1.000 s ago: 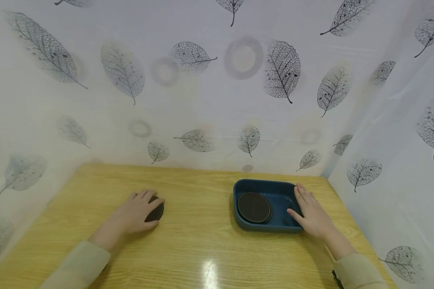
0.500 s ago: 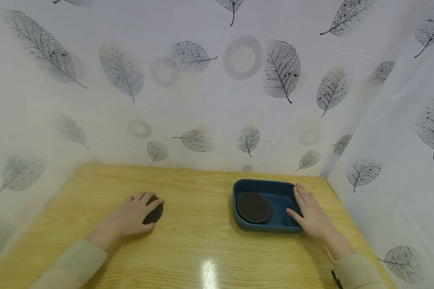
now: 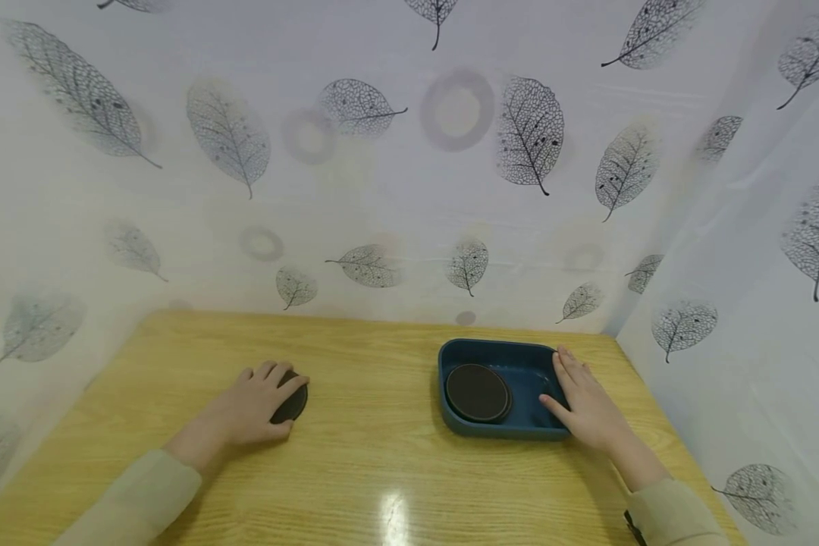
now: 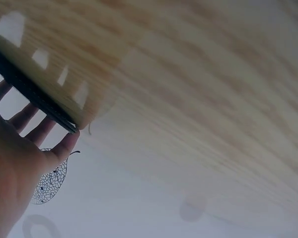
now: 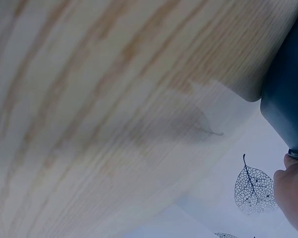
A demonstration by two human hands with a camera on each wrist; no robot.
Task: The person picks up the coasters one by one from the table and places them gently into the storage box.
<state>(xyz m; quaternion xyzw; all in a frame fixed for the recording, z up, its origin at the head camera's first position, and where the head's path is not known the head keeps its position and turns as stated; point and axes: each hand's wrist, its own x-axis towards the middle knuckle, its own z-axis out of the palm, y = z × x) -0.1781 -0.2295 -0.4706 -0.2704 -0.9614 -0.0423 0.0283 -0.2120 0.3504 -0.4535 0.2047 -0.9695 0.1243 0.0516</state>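
Pressed down near the left part of the table, my left hand (image 3: 254, 403) grips a round dark coaster (image 3: 290, 403) by its edge, fingers over the far side and thumb at the near side. The left wrist view shows the dark coaster (image 4: 36, 95) edge-on, close over the wood, with fingertips along its rim. My right hand (image 3: 590, 406) holds the right wall of a blue rectangular box (image 3: 498, 431), its fingers over the rim and thumb reaching inside. Lying in the box's left half is another round dark coaster (image 3: 478, 393) with a stitched edge; a second layer shows beneath it.
Both hands work over a light wooden table (image 3: 375, 425), with bare wood between the left hand and the box. A white curtain (image 3: 382, 182) printed with grey leaves hangs behind the table and along its right side. The box stands near the back right corner.
The left hand shifts very slightly left with the coaster in its grip. The right hand and the box keep their places, apart from a slight drift of the whole view.
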